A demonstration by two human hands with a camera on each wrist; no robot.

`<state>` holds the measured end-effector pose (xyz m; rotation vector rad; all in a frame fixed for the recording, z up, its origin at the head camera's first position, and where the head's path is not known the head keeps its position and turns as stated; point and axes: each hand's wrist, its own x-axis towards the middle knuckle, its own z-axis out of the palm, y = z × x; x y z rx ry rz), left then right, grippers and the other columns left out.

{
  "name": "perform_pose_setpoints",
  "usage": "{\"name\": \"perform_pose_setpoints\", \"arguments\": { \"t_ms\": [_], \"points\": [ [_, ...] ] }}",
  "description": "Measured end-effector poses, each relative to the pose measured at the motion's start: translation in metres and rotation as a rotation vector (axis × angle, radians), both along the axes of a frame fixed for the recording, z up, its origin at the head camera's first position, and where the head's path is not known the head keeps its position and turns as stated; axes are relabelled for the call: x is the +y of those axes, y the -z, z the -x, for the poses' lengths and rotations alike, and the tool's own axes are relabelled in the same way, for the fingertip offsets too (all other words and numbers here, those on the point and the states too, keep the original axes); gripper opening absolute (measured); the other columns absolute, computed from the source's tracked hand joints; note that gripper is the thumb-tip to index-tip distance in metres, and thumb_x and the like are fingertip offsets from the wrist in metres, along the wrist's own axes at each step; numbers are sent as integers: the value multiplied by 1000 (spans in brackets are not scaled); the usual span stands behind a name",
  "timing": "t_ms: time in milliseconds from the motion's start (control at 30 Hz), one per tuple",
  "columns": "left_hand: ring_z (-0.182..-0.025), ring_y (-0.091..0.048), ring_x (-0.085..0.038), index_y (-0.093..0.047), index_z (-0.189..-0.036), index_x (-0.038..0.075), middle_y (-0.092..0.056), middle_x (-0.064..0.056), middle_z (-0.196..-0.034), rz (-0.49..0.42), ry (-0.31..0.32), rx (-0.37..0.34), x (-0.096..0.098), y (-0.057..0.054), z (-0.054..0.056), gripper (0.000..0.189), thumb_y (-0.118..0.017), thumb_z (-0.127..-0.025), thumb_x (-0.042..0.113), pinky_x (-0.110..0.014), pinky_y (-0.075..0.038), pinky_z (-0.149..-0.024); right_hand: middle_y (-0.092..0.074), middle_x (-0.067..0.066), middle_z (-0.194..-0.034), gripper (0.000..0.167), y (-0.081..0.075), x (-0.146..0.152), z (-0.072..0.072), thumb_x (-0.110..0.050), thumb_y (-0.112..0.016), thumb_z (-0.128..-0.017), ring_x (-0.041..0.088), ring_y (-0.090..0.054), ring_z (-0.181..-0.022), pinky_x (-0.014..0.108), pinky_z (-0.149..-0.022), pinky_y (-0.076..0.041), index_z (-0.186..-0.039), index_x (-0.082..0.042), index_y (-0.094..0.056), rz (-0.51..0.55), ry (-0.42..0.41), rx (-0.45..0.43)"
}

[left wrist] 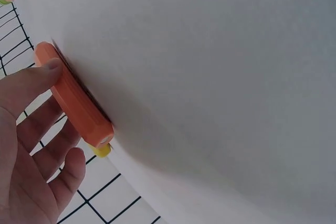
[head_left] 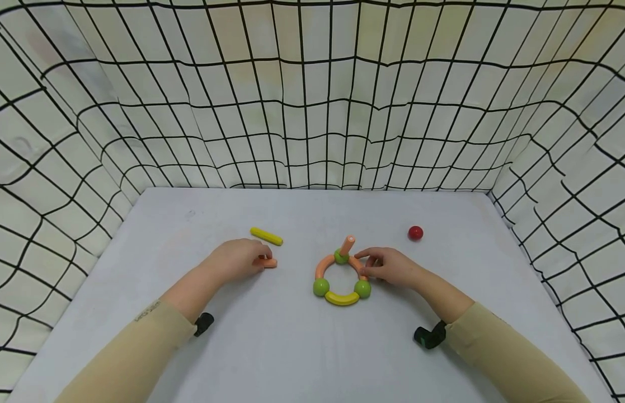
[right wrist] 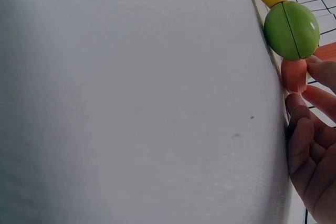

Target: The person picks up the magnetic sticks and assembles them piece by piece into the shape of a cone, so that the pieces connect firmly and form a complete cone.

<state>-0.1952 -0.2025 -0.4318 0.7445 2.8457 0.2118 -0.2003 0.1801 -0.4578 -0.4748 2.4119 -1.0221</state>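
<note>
My left hand [head_left: 240, 258] pinches a straight orange rod [left wrist: 76, 98] between thumb and fingers, low over the white table. A ring of three green balls [head_left: 320, 287], two curved orange rods [head_left: 324, 265] and one curved yellow rod [head_left: 342, 299] lies to its right. From the ring's far ball a straight orange rod [head_left: 347, 245] sticks up. My right hand [head_left: 393, 267] grips the ring's right curved orange rod [right wrist: 294, 75], close to a green ball [right wrist: 292, 30]. Its fingers partly cover that rod.
A yellow rod [head_left: 266, 235] lies just beyond the left hand. Farther right, behind the right hand, sits a red ball [head_left: 415, 233]. Black-and-white netting [head_left: 312, 123] walls in the back and sides of the white table [head_left: 292, 347].
</note>
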Motion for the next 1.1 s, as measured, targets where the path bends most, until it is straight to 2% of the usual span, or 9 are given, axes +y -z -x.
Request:
{"name": "perform_pose_setpoints", "arguments": {
  "t_ms": [100, 267, 433, 767, 967, 1100],
  "points": [
    [-81, -61, -11, -73, -104, 21, -69, 11, -94, -15, 1, 7, 2, -1, -2, 16, -70, -94, 34, -36, -51, -78, -62, 0, -92, 41, 0, 0, 0, -26, -71, -93, 18, -55, -72, 30, -63, -47, -132, -17, -63, -2, -1, 1],
    [-85, -64, -11, -72, -108, 24, -69, 11, -94, -88, 0, 68, 10, -6, -8, 22, -65, -96, 41, -35, -53, -78, -62, 0, -92, 40, 1, 0, 1, -26, -71, -93, 17, -55, -72, 30, -63, -47, -131, -17, -63, -3, -4, 7],
    [-83, -63, -7, -70, -111, 27, -68, 13, -95, -173, 24, 107, 23, -13, -18, 19, -68, -95, 35, -31, -52, -74, -63, 0, -92, 39, 1, 1, 2, -24, -71, -93, 18, -55, -72, 31, -63, -47, -131, -17, -64, -2, 0, 8],
    [-87, -61, -6, -67, -123, 28, -68, 14, -100, -245, -4, 57, 43, -19, -32, 30, -71, -93, 28, -31, -51, -76, -63, 0, -92, 38, 3, 1, 2, -24, -70, -93, 17, -55, -71, 31, -63, -47, -130, -17, -64, 2, -2, 9],
    [-87, -60, -3, -65, -127, 31, -66, 16, -99, -335, -36, 47, 54, -20, -38, 34, -71, -93, 28, -29, -50, -74, -63, 0, -92, 38, 4, 2, 2, -24, -70, -94, 17, -55, -72, 31, -63, -47, -130, -17, -63, 1, -2, 12],
    [-92, -63, -6, -64, -127, 32, -67, 16, -101, -389, -68, 12, 62, -22, -40, 35, -71, -94, 29, -32, -51, -77, -63, 0, -91, 38, 4, 1, 3, -23, -70, -94, 17, -55, -72, 30, -63, -46, -130, -17, -64, 0, 1, 6]
  ]
}}
